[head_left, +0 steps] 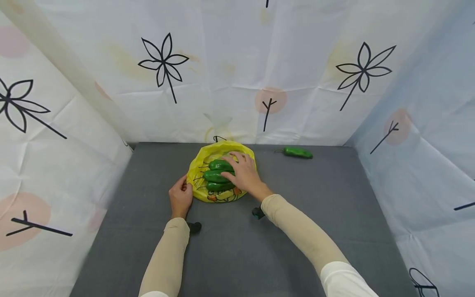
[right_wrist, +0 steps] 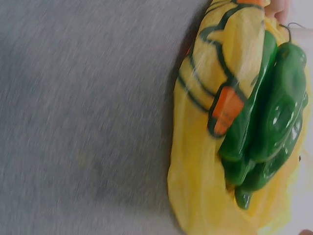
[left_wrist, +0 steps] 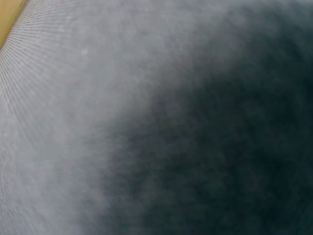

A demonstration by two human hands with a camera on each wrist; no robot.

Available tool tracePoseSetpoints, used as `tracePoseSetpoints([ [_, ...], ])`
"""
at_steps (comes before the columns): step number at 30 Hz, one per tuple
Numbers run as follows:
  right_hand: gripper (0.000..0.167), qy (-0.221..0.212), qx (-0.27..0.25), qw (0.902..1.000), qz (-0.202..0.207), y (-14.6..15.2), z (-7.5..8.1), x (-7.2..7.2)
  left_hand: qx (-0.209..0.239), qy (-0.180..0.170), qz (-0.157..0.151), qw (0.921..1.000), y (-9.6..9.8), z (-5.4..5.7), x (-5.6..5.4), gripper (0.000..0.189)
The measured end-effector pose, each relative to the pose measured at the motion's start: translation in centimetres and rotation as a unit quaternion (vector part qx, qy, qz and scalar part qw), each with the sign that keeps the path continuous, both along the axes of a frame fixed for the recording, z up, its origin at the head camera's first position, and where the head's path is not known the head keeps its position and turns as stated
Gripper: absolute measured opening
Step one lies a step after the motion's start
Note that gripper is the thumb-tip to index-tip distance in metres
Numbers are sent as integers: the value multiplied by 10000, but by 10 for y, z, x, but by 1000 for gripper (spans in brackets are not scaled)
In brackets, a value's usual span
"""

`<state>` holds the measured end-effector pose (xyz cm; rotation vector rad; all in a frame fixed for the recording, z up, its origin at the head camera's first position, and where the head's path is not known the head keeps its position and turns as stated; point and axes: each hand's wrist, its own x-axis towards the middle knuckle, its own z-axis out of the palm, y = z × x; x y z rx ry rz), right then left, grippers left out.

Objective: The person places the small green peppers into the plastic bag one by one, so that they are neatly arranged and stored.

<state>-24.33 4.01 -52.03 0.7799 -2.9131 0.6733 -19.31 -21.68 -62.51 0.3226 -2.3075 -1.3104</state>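
A yellow plastic bag (head_left: pixel 198 167) with an orange and black print lies opened out on the table. Several glossy green peppers (head_left: pixel 214 176) lie side by side in it, their thin stems pointing left. My left hand (head_left: pixel 180 197) pinches the bag's left rim between thumb and fingers. Over the right ends of the peppers is my right hand (head_left: pixel 245 173), its fingers spread apart and partly covering them. The right wrist view shows the peppers (right_wrist: pixel 283 103) close up, with left-hand fingertips (right_wrist: pixel 278 9) at the bag's edge. Blurred grey surface and dark shadow fill most of the left wrist view.
One more green pepper (head_left: pixel 298 152) lies near the table's back edge, right of the bag. The grey table (head_left: pixel 315 198) is bordered by white cloth walls (head_left: pixel 230 62) with leaf drawings at the back and both sides.
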Motion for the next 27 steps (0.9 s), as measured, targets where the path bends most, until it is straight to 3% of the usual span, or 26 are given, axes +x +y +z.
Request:
tracePoseSetpoints([
  [10,77,97,889,9952,-392,22,-5,-6,-35,-61,46,10000,-1,-4,-1,39],
  [20,88,-83,1079,9930,-468,52,-12,-16,-150,-56,28,9999,2,-5,-4,39],
  [27,91,-15,1172,9903,-740,74,-18,-26,-115,-66,63,9999,2,-3,-1,39],
])
